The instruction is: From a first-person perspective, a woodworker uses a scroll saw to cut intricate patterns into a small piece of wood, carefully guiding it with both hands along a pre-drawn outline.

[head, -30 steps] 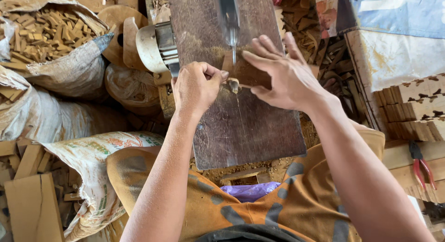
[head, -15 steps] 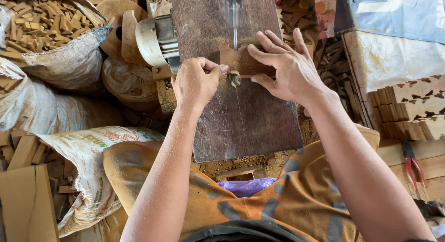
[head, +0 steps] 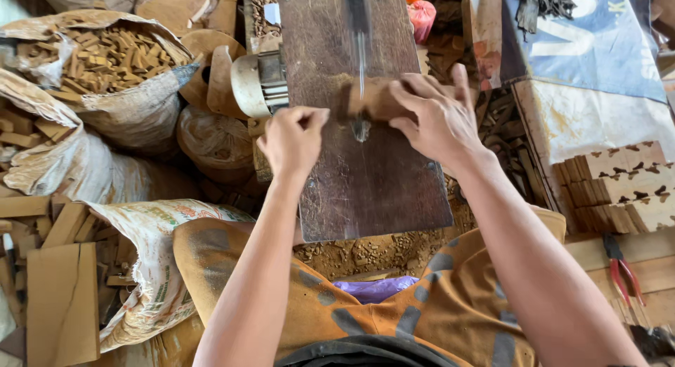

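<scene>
The dark saw table (head: 365,177) fills the middle of the view, as it did a second ago, with the thin blade (head: 361,72) running down its centre line. What has changed is the piece of wood (head: 367,100): half a second back it sat a little to the right of the blade, mostly under the right palm, and now it lies straight across the blade line, so the blade seems to meet it near its middle and the cut looks to be under way rather than being lined up. The right hand (head: 434,117) has shifted with it; its fingers are spread and curled over the right end of the piece, pressing it down and holding it, where earlier they lay more loosely on top. The left hand (head: 294,138) stays clenched in a fist at the left of the blade, thumb and forefinger pinched toward the near edge of the piece; I cannot tell whether it grips the wood itself or only steadies it. The piece is small, reddish brown and blurred by motion, with rounded ends, and it rests flat on the table, touching the blade. To the left stand open sacks of cut wood scraps (head: 112,58), and on the right lie stacked carved pieces (head: 619,184) and red-handled pliers (head: 624,268).
</scene>
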